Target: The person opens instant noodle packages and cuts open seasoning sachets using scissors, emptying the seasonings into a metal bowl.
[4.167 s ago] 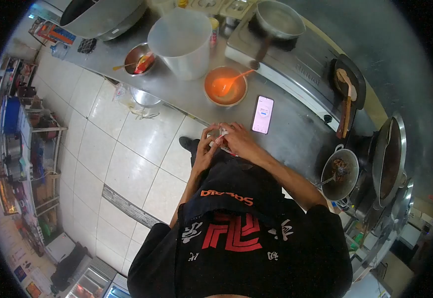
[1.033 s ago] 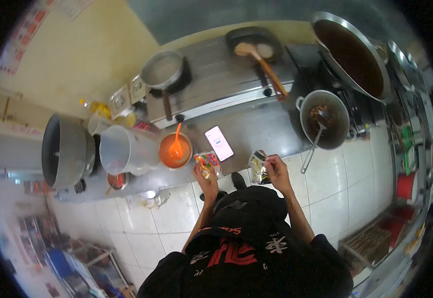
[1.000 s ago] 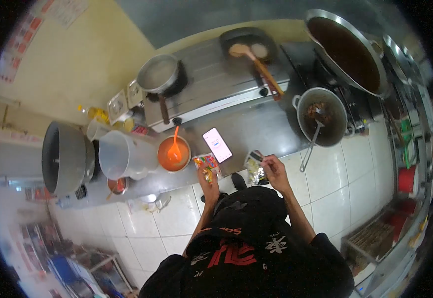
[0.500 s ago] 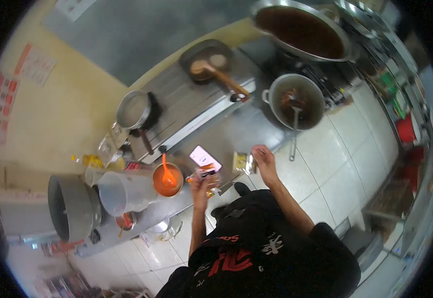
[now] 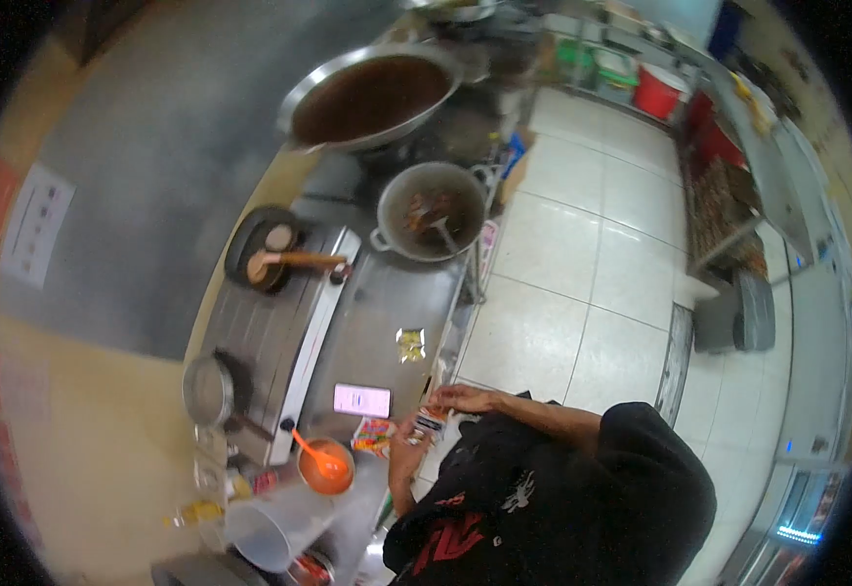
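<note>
My left hand (image 5: 406, 457) is closed around small seasoning sachets (image 5: 430, 423) at the counter's front edge. A red, yellow and green sachet (image 5: 373, 437) shows just beside its fingers. My right hand (image 5: 463, 397) is at the upper end of the held sachets, its fingers bent together; what they grip, if anything, is too blurred to make out. On the steel counter (image 5: 372, 322) lies a gold-yellow sachet (image 5: 410, 345), apart from both hands. A phone with a lit screen (image 5: 362, 399) lies near my left hand. An orange ladle (image 5: 324, 460) rests in a bowl of orange sauce (image 5: 346, 477).
A pot with a metal ladle (image 5: 432, 210) and a wide wok of dark liquid (image 5: 372, 98) stand farther along. On the stove are a square pan with a wooden spoon (image 5: 294, 260) and a saucepan (image 5: 209, 390). A clear plastic container (image 5: 262, 534) stands nearby.
My right hand has moved from beside the gold-yellow sachet to the sachets at my left hand. The gold-yellow sachet now lies alone on the counter. The view has turned.
</note>
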Demonstrator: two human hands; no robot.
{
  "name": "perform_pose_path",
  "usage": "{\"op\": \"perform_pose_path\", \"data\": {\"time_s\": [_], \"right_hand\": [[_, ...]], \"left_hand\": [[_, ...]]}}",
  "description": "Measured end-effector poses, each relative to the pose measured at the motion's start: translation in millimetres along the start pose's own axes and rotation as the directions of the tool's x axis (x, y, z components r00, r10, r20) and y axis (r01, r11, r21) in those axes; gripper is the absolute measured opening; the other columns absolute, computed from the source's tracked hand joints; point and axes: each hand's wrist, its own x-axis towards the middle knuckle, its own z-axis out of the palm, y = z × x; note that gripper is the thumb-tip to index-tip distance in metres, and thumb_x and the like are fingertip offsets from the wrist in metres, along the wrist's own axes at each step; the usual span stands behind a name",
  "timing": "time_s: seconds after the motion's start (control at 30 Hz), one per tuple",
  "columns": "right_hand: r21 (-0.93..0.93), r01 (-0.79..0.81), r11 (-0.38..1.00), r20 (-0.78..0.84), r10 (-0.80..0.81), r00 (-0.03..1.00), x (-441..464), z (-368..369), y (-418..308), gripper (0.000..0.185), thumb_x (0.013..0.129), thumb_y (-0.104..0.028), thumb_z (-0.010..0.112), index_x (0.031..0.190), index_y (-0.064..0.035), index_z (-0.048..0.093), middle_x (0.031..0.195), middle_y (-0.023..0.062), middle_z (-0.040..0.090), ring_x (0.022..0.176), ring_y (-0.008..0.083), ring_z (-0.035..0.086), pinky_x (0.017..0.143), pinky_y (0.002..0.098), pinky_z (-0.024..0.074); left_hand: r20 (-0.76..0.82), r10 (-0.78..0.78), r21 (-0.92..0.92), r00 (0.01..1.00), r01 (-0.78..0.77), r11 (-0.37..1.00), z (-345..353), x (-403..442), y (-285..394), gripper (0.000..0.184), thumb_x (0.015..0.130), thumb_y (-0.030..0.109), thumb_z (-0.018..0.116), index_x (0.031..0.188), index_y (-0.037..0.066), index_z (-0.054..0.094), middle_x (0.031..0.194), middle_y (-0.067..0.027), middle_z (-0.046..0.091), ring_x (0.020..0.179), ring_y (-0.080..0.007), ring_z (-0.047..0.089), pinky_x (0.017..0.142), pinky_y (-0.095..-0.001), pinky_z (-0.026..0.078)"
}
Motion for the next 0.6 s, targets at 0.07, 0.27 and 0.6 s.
{"op": "perform_pose_path", "data": {"time_s": [0.07,0.27,0.6], "right_hand": [[0.069,0.051,0.996,0.129,-0.060,0.990,-21,-2,2,0.034,0.089,-0.028,0.061,0.115,-0.0079,0.054,0.080,-0.0003,0.057,0.072,0.0092,0.053,0.065,0.0250,0.0457],[-0.095,0.355,0.930,-0.379,-0.364,0.851,-131,-10,6,0.033,0.082,-0.010,0.069,0.112,-0.0035,0.056,0.070,-0.0022,0.055,0.065,0.0064,0.050,0.058,0.0231,0.0437],[-0.106,0.638,0.762,-0.898,-0.349,0.268,-286,-32,-16,0.019,0.083,-0.007,0.066,0.099,0.0031,0.061,0.080,0.0093,0.067,0.070,0.0147,0.064,0.063,0.0271,0.0517]], "left_hand": [[0.169,0.285,-0.040,0.944,-0.282,0.959,21,22,-54,0.049,0.076,0.006,0.069,0.122,0.001,0.053,0.097,-0.0091,0.065,0.081,-0.0098,0.061,0.059,-0.0235,0.050],[0.533,0.085,-0.060,0.842,-0.062,0.996,60,46,43,0.044,0.077,0.008,0.071,0.117,0.001,0.056,0.097,-0.0114,0.067,0.081,-0.0145,0.064,0.071,-0.0258,0.051],[0.477,0.377,-0.412,0.793,-0.177,0.894,204,58,145,0.026,0.085,0.006,0.062,0.108,-0.005,0.058,0.088,-0.0110,0.066,0.074,-0.0132,0.062,0.060,-0.0261,0.051]]}}
